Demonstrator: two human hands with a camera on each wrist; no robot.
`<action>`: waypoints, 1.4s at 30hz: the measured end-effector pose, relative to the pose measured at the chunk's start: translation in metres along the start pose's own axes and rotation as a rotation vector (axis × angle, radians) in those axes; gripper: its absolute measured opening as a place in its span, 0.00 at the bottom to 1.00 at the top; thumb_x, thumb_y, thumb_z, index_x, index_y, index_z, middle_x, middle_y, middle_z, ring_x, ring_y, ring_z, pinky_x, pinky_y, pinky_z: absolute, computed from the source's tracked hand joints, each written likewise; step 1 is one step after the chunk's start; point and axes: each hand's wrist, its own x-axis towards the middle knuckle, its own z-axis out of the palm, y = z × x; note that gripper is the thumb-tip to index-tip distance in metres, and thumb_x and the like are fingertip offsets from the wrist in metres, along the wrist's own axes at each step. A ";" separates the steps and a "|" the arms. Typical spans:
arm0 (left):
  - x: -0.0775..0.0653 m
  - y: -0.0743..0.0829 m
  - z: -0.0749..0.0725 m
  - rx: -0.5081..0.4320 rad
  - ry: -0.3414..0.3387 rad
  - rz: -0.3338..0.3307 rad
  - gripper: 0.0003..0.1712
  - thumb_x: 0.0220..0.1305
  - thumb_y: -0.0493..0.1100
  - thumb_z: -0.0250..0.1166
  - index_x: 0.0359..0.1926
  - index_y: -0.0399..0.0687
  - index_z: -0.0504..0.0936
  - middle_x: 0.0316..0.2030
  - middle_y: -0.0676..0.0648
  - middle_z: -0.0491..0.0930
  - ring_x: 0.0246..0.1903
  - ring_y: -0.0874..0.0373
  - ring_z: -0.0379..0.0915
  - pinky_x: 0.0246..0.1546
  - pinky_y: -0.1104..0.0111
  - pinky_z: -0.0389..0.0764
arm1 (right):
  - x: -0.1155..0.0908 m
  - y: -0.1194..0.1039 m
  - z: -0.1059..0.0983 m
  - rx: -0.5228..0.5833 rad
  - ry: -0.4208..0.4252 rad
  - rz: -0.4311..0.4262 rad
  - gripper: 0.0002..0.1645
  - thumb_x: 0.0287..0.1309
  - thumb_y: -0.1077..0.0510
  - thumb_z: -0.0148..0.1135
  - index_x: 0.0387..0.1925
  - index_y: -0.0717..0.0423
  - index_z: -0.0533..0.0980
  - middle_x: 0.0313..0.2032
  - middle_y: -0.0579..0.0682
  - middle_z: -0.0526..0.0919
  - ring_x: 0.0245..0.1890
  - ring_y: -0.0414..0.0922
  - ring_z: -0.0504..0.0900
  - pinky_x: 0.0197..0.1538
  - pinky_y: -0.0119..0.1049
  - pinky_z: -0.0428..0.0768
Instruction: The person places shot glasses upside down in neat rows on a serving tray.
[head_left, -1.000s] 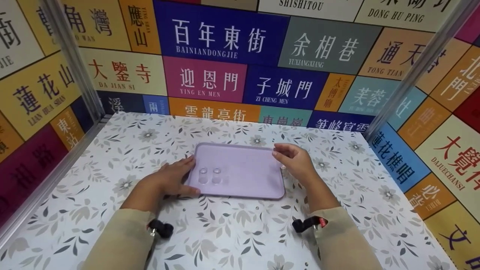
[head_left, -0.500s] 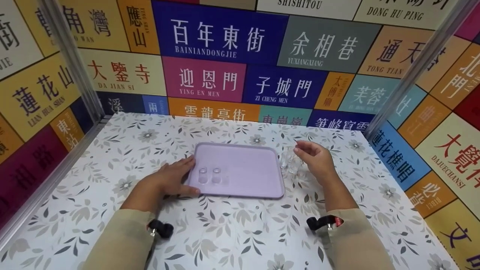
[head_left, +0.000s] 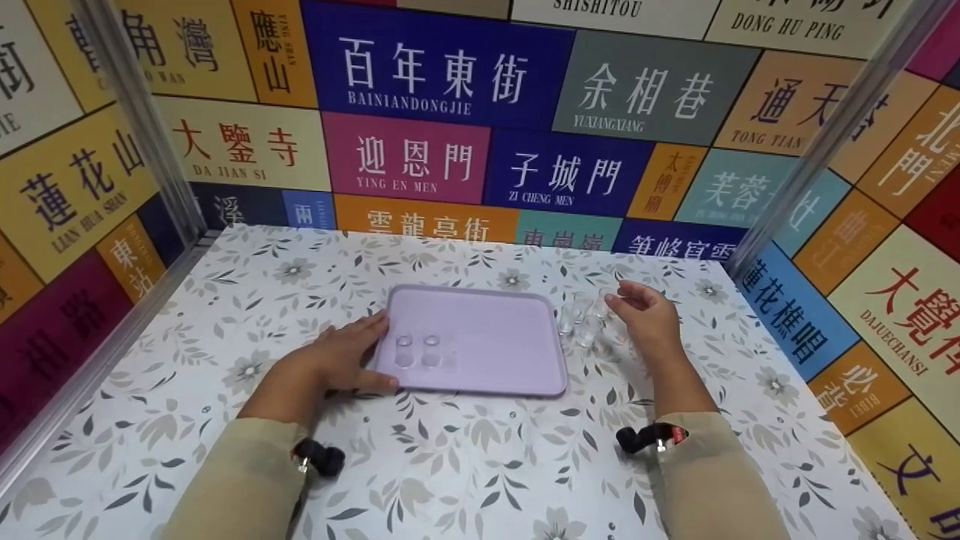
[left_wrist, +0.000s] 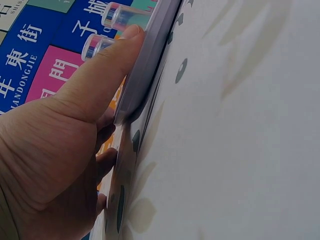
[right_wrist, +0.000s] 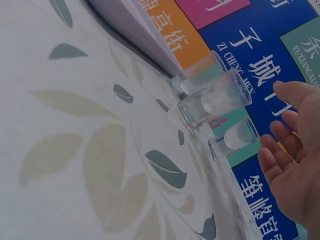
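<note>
A lavender tray (head_left: pixel 495 337) lies on the floral-patterned table. My left hand (head_left: pixel 334 360) rests against its left side, the straight thumb on the rim by the near corner and the fingers along the edge. Two small clear shot glasses stand side by side on the tray's left part, narrow ends up; the right one (head_left: pixel 431 351) is nearer the middle. Just past the tray's right edge several more clear shot glasses (head_left: pixel 589 330) stand grouped, rims up. My right hand (head_left: pixel 646 315) is raised beside them, fingers loosely curled with nothing between them, apart from the nearest glass (right_wrist: pixel 235 136).
Walls printed with coloured signs stand behind the table (head_left: pixel 450 465) and along both sides. Clear corner posts (head_left: pixel 161 142) rise at the back left and back right. A black wrist camera (head_left: pixel 321 456) sits on the left sleeve, another (head_left: pixel 645 437) on the right.
My right hand has moved right, from the tray's right rim to beyond the grouped glasses, which now show more fully. The left hand and the two glasses on the tray have stayed put.
</note>
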 end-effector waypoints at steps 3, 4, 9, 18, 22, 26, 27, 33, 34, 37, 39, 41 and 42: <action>0.000 0.000 0.000 0.012 0.008 0.018 0.74 0.52 0.80 0.74 0.88 0.62 0.44 0.89 0.55 0.37 0.88 0.40 0.31 0.86 0.37 0.31 | 0.003 0.001 0.000 -0.007 0.009 0.031 0.40 0.66 0.40 0.74 0.74 0.49 0.75 0.72 0.52 0.79 0.70 0.47 0.78 0.70 0.38 0.80; 0.000 0.000 0.000 0.013 0.010 0.025 0.74 0.53 0.79 0.74 0.88 0.61 0.44 0.89 0.55 0.37 0.88 0.41 0.32 0.86 0.37 0.31 | 0.004 0.001 0.000 -0.014 0.009 0.037 0.40 0.66 0.40 0.74 0.74 0.49 0.74 0.73 0.52 0.78 0.71 0.48 0.77 0.72 0.41 0.79; -0.001 0.002 0.001 -0.003 0.001 0.015 0.73 0.53 0.78 0.75 0.88 0.62 0.44 0.89 0.56 0.37 0.88 0.41 0.31 0.85 0.35 0.31 | 0.011 0.007 0.005 -0.030 -0.003 0.058 0.43 0.66 0.43 0.75 0.77 0.50 0.71 0.75 0.53 0.75 0.75 0.51 0.73 0.75 0.48 0.78; 0.001 0.000 0.001 -0.005 0.001 0.003 0.74 0.51 0.80 0.74 0.88 0.66 0.43 0.88 0.58 0.36 0.88 0.40 0.30 0.85 0.35 0.30 | 0.021 0.025 0.011 -0.051 -0.059 0.107 0.45 0.67 0.46 0.74 0.78 0.55 0.69 0.74 0.58 0.76 0.76 0.54 0.73 0.78 0.47 0.75; 0.003 -0.001 0.002 -0.012 -0.002 -0.001 0.74 0.50 0.80 0.75 0.88 0.67 0.43 0.88 0.59 0.36 0.88 0.39 0.29 0.85 0.34 0.30 | 0.022 0.028 0.012 -0.096 -0.066 0.120 0.40 0.68 0.46 0.74 0.75 0.56 0.73 0.71 0.59 0.79 0.72 0.54 0.76 0.75 0.45 0.76; 0.004 -0.002 0.002 -0.011 0.003 -0.002 0.75 0.50 0.81 0.74 0.88 0.68 0.43 0.88 0.60 0.35 0.88 0.38 0.29 0.85 0.35 0.30 | 0.023 0.028 0.011 -0.145 -0.071 0.115 0.36 0.69 0.46 0.72 0.72 0.57 0.76 0.69 0.60 0.80 0.71 0.55 0.76 0.76 0.48 0.75; 0.004 -0.001 0.002 -0.011 0.005 -0.002 0.75 0.49 0.81 0.74 0.88 0.68 0.43 0.88 0.61 0.35 0.88 0.39 0.29 0.85 0.35 0.30 | 0.023 0.028 0.011 -0.156 -0.072 0.113 0.36 0.70 0.46 0.71 0.72 0.58 0.76 0.69 0.61 0.80 0.71 0.56 0.76 0.77 0.49 0.75; 0.003 -0.001 0.001 0.013 0.011 0.015 0.75 0.51 0.81 0.73 0.88 0.64 0.43 0.88 0.58 0.36 0.88 0.41 0.32 0.86 0.36 0.32 | 0.025 0.032 0.011 -0.214 -0.075 0.090 0.36 0.71 0.43 0.69 0.72 0.57 0.75 0.69 0.60 0.80 0.71 0.57 0.76 0.77 0.52 0.75; 0.003 -0.001 0.001 0.016 0.010 0.016 0.75 0.51 0.81 0.73 0.88 0.64 0.43 0.88 0.58 0.36 0.88 0.41 0.32 0.86 0.35 0.32 | 0.025 0.033 0.012 -0.215 -0.073 0.088 0.36 0.71 0.42 0.69 0.72 0.57 0.75 0.69 0.60 0.80 0.71 0.57 0.76 0.77 0.52 0.75; 0.004 -0.002 0.002 0.016 0.008 0.001 0.75 0.50 0.82 0.73 0.88 0.65 0.43 0.88 0.59 0.36 0.88 0.42 0.32 0.86 0.37 0.32 | 0.027 0.034 0.013 -0.203 -0.065 0.087 0.38 0.70 0.40 0.69 0.71 0.58 0.76 0.67 0.60 0.80 0.70 0.57 0.77 0.76 0.51 0.75; 0.004 -0.002 0.002 0.013 0.008 -0.002 0.75 0.49 0.82 0.73 0.88 0.66 0.43 0.88 0.59 0.36 0.88 0.42 0.32 0.86 0.37 0.31 | 0.027 0.035 0.014 -0.186 -0.055 0.088 0.38 0.69 0.39 0.70 0.70 0.58 0.77 0.66 0.60 0.80 0.68 0.57 0.77 0.74 0.50 0.76; 0.003 -0.002 0.002 0.010 0.009 -0.006 0.75 0.49 0.82 0.73 0.88 0.67 0.43 0.88 0.59 0.36 0.88 0.41 0.31 0.86 0.37 0.31 | 0.027 0.034 0.014 -0.174 -0.042 0.083 0.38 0.68 0.39 0.70 0.69 0.58 0.77 0.65 0.60 0.81 0.67 0.56 0.78 0.73 0.48 0.76; 0.003 -0.002 0.002 0.009 0.009 -0.008 0.75 0.49 0.82 0.74 0.88 0.67 0.43 0.88 0.59 0.36 0.88 0.40 0.31 0.86 0.36 0.31 | 0.027 0.034 0.014 -0.162 -0.037 0.084 0.38 0.68 0.39 0.71 0.68 0.58 0.77 0.65 0.60 0.81 0.67 0.55 0.78 0.73 0.47 0.76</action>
